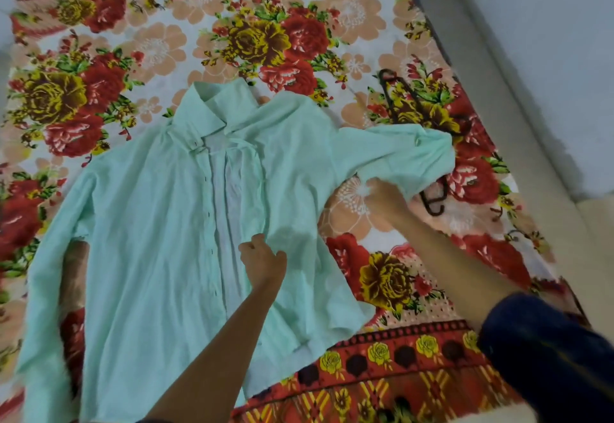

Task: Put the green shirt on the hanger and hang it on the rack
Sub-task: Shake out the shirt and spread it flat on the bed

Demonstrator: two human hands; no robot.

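A pale green shirt (pixel 159 223) lies spread face up on a flowered bedsheet, collar toward the far side, front placket partly open. My left hand (pixel 262 258) pinches the right front panel near the placket. My right hand (pixel 387 198) grips the underside of the shirt's right sleeve, which stretches out to the right. A dark hanger (pixel 398 93) lies on the sheet beyond that sleeve; the sleeve's end covers its middle, and its lower end shows at the cuff. No rack is in view.
The flowered bedsheet (pixel 265 24) covers the whole bed. The bed's right edge runs diagonally beside a grey floor (pixel 548 40). A dark blue sleeve (pixel 548 356) of my right arm fills the lower right corner.
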